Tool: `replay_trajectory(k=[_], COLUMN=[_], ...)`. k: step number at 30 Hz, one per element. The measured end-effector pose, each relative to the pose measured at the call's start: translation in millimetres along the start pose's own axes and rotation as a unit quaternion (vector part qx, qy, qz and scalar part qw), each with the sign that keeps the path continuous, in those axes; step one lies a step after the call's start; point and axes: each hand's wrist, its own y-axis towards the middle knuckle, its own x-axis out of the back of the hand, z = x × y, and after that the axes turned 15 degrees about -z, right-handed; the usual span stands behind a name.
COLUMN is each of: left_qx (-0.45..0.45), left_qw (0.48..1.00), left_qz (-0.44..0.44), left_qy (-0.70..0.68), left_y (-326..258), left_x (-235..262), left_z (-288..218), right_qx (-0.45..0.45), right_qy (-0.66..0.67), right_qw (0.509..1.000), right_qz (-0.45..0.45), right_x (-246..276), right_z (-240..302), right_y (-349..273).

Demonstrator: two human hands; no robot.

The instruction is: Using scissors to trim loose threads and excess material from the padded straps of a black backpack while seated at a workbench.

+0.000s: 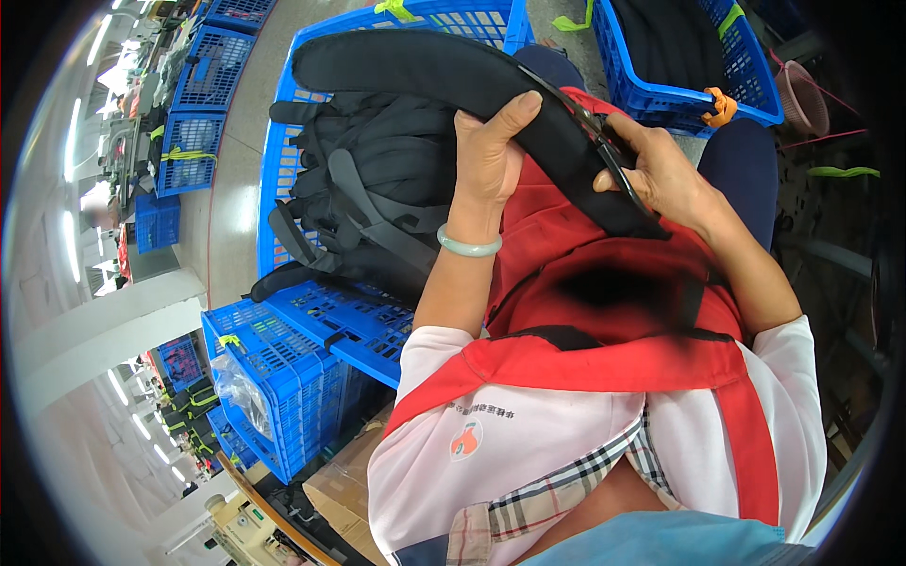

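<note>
Long black padded strap (406, 71) held up, slanting across front of body. Left hand (491, 156) wrapped on strap near middle, thumb on top. Right hand (665, 174) curled, thumb and finger nearly together, pinching thin dark shiny thing (612, 162) by strap's edge; maybe scissors, hard to tell. Strap's round left end sticks out above pile of black straps (396, 156) in blue crate (269, 203). Other end over red apron (613, 368). Grey floor (231, 141) left of crate. Second blue crate (665, 102) past right hand, gap between crates.
</note>
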Motion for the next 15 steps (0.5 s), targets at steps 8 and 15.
replay_trajectory(k=[8, 15], left_qx=[0.008, -0.007], left_qw=[1.0, 0.998], left_qz=[-0.01, -0.006], left_qy=[-0.019, -0.059], left_y=[-2.6, 10.7], left_x=[-3.8, -7.2], left_z=[-2.3, -24.0], right_qx=[-0.035, -0.006], right_qy=[0.032, 0.032], right_qw=[0.999, 0.999], right_qz=[0.025, 0.013], right_x=[0.2, 7.2], right_z=[-4.5, 0.6], right_y=[0.2, 5.3])
